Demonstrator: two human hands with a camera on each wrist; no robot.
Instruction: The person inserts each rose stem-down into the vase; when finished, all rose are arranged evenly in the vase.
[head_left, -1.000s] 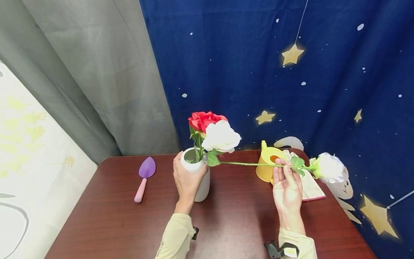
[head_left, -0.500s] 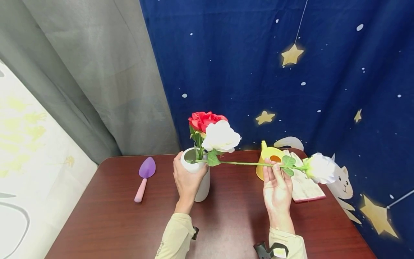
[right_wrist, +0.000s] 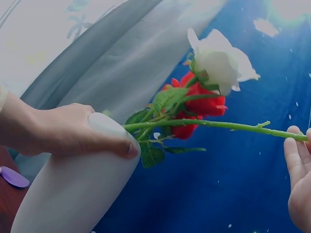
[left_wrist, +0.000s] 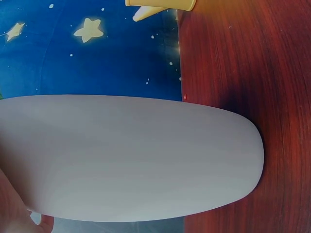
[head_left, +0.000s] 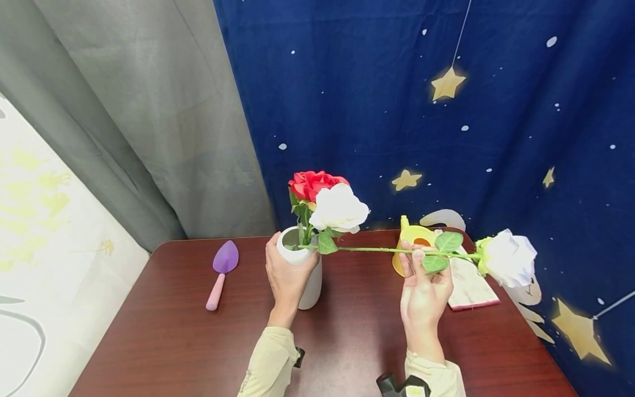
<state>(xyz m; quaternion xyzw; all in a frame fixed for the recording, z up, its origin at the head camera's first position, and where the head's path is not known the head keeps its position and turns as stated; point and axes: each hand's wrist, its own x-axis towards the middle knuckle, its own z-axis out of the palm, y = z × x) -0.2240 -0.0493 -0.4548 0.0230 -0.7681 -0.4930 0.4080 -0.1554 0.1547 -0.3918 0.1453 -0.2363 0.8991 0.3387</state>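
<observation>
A white vase (head_left: 311,286) stands upright on the table, its mouth toward the head camera. My left hand (head_left: 289,278) grips it round the neck, thumb near the rim. Red roses (right_wrist: 201,104) and a white rose (head_left: 339,209) with green leaves stand in the vase. My right hand (head_left: 425,295) pinches the thin green stem (head_left: 369,250) of another white rose (head_left: 508,258) between thumb and fingers. This stem lies almost level, its bloom to the right and its cut end over the vase mouth. In the left wrist view the vase wall (left_wrist: 131,158) fills the middle.
A purple trowel (head_left: 225,257) with a pink handle lies on the left of the brown table (head_left: 163,342). Behind my right hand are a yellow watering can (head_left: 412,236) and pale gloves (head_left: 468,284). A blue star-patterned curtain (head_left: 357,99) hangs behind the table.
My right hand has moved left, bringing the held rose's stem end over the vase mouth. Its bloom shifted left, then right again, and now looks larger. The left hand and vase have stayed still.
</observation>
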